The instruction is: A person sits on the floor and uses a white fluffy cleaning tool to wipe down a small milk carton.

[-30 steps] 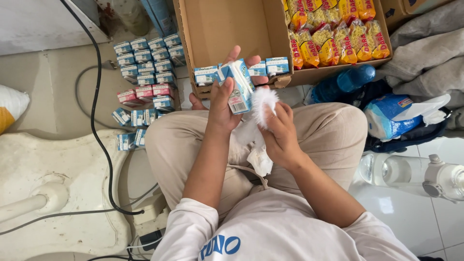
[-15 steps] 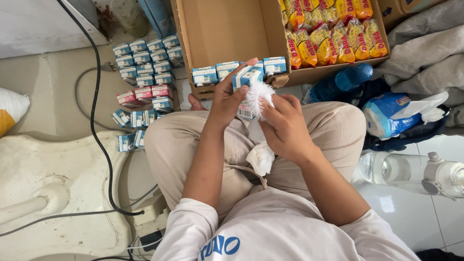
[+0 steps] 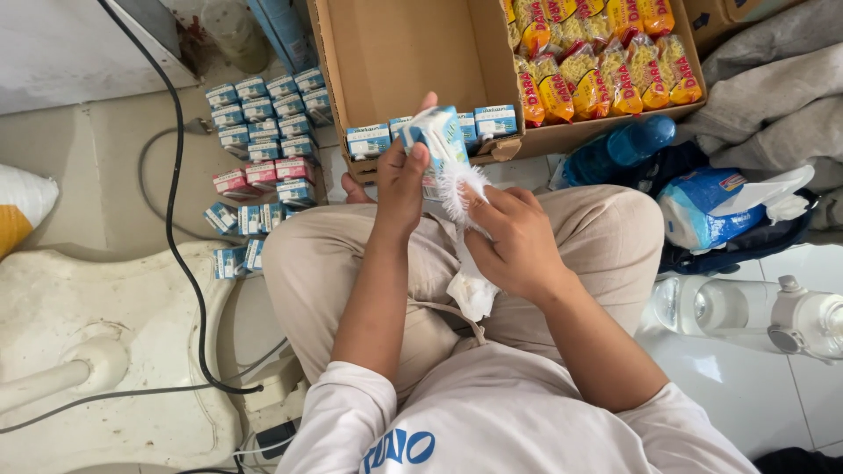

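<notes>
A person sits cross-legged on a tiled floor [image 3: 105, 167], seen from above. At the centre of the frame, just above the knees, the left hand [image 3: 402, 180] is closed around a small blue-and-white carton [image 3: 439, 133], holding it upright with the thumb across its front. The right hand [image 3: 518, 237], just right of it, grips a white cloth [image 3: 458, 189], pressing its frayed end against the carton's lower side; the rest of the cloth hangs down over the lap. Both forearms run from the lower frame up to the middle, wrists close together.

Directly behind the hands, at upper centre, stands an open cardboard box [image 3: 395, 53] with a short row of similar cartons [image 3: 369, 140] along its near wall. Upper right, a second box holds yellow snack packets [image 3: 606, 61]. More small cartons [image 3: 263, 123], blue and pink, sit stacked on the floor at upper left, beside a black cable [image 3: 180, 175]. On the right lie a blue bottle [image 3: 637, 140], a blue wipes pack [image 3: 702, 211] and a clear bottle [image 3: 746, 307].
</notes>
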